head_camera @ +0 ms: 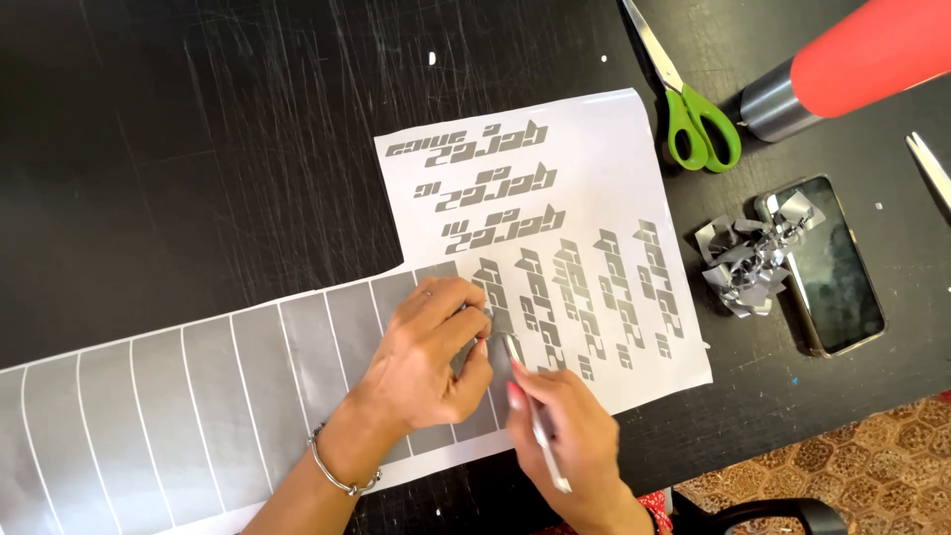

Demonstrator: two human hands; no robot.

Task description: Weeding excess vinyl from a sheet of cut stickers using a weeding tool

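A large sheet of silver vinyl on white backing (594,178) lies on the black table (198,149). Its right part shows cut silver lettering, its left part long silver strips. My left hand (431,362), with a metal bracelet at the wrist, presses its fingertips on the sheet beside the lettering. My right hand (575,436) grips a slim metal weeding tool (535,416) like a pen. The tool's tip touches the silver vinyl right next to my left fingertips.
Green-handled scissors (693,114) lie at the sheet's upper right. A red and silver cylinder (842,64) lies at the top right. A phone (832,267) holds a crumpled wad of silver vinyl scraps (748,263). A metal blade tip (931,168) shows at the right edge.
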